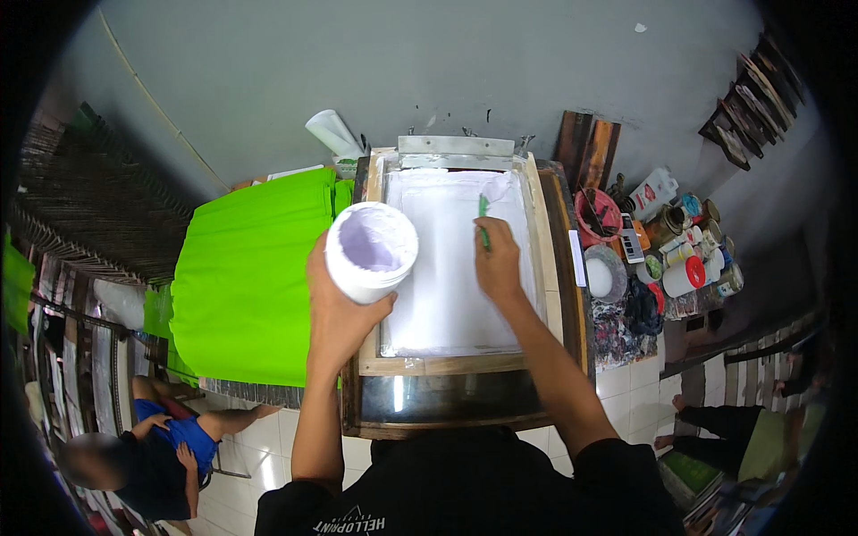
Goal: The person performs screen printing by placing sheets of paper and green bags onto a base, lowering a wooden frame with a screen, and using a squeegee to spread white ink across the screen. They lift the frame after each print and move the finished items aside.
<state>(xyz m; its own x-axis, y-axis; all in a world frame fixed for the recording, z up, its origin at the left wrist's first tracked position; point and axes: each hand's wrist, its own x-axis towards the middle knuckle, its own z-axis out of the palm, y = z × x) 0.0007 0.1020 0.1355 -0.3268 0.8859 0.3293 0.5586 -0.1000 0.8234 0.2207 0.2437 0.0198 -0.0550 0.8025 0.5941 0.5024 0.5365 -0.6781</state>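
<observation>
My left hand [344, 326] is wrapped round a white plastic tub [368, 284], tilted so that its mouth shows pale lavender-white paste coating the inside. The tub is above the left side of a wooden-framed printing screen [438, 364]. Over the screen's upper right part, my right hand [498, 263] grips a slim green stick-like tool [483, 210]; its exact kind is unclear. Beneath both hands lies the screen's whitish mesh [438, 313], with thicker white smears along its top edge.
Bright green fabric [246, 277] is stacked at the left. A pale bar [456, 145] crosses the screen's far end. To the right stand a pink bowl [597, 214], a phone [632, 246] and several ink pots [684, 277]. One person [161, 456] sits lower left, another [751, 442] lower right.
</observation>
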